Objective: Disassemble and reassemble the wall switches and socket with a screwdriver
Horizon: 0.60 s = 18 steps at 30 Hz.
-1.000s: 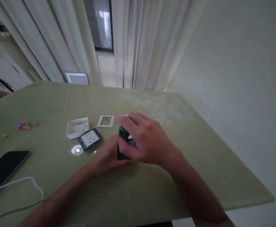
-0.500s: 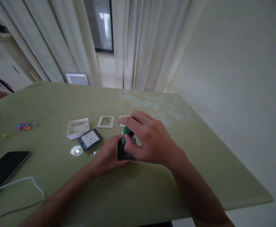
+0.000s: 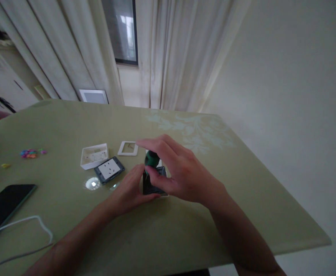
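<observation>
My right hand [image 3: 179, 172] pinches the green handle of a small screwdriver [image 3: 151, 158], held upright over a dark socket module [image 3: 152, 184] on the table. My left hand [image 3: 129, 189] grips the left side of that module and steadies it. The screwdriver's tip is hidden behind my fingers.
A second socket module with a white face [image 3: 109, 169] lies left of my hands, beside a white back box [image 3: 94, 155] and a white frame [image 3: 128, 148]. A phone [image 3: 4, 203] and white cable [image 3: 21, 230] lie at the left. Coloured bits [image 3: 30, 153] sit further back on the green table [image 3: 242, 184].
My right hand's fingers have shifted round the green handle, turning it a little. My left hand and the dark module stay in place.
</observation>
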Each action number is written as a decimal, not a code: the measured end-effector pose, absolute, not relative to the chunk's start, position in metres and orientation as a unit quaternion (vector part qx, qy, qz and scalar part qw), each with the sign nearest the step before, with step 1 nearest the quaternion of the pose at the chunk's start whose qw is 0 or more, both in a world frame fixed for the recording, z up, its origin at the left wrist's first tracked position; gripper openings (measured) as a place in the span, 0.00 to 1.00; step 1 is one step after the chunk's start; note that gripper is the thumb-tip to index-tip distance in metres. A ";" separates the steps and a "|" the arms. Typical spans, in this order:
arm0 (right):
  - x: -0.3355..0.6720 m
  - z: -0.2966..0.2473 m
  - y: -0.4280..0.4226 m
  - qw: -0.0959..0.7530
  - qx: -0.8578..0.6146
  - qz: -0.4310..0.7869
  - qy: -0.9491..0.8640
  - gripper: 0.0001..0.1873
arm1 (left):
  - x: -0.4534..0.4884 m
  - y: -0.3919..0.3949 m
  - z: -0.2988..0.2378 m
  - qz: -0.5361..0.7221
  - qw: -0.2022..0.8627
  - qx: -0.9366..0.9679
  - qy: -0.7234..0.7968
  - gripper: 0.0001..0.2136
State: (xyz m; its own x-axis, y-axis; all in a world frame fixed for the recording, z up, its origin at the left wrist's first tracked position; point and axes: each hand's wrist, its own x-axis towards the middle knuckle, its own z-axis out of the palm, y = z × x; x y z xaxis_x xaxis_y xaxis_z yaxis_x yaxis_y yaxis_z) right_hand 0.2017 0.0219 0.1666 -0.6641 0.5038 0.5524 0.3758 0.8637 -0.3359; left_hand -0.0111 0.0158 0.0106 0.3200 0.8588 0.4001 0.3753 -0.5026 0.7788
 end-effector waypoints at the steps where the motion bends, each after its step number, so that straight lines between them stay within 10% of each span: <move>1: 0.202 0.167 0.022 0.340 -0.241 0.105 -0.903 0.26 | -0.011 0.016 0.010 0.427 0.299 0.753 0.402 0.25; 10: 0.207 0.165 0.020 0.474 -0.269 0.103 -0.832 0.28 | -0.012 0.015 0.020 0.423 0.337 0.732 0.415 0.36; 18: 0.234 0.167 0.037 0.754 -0.329 0.019 -0.569 0.19 | -0.014 0.016 0.031 0.459 0.318 0.715 0.420 0.33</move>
State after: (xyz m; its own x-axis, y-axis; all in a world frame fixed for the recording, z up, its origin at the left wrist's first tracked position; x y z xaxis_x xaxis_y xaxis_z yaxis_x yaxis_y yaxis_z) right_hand 0.2341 0.0368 0.1673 0.3527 0.4032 0.8444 0.3447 0.7829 -0.5179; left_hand -0.0139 0.0161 0.0313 0.2248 0.8932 0.3895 0.3082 -0.4444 0.8411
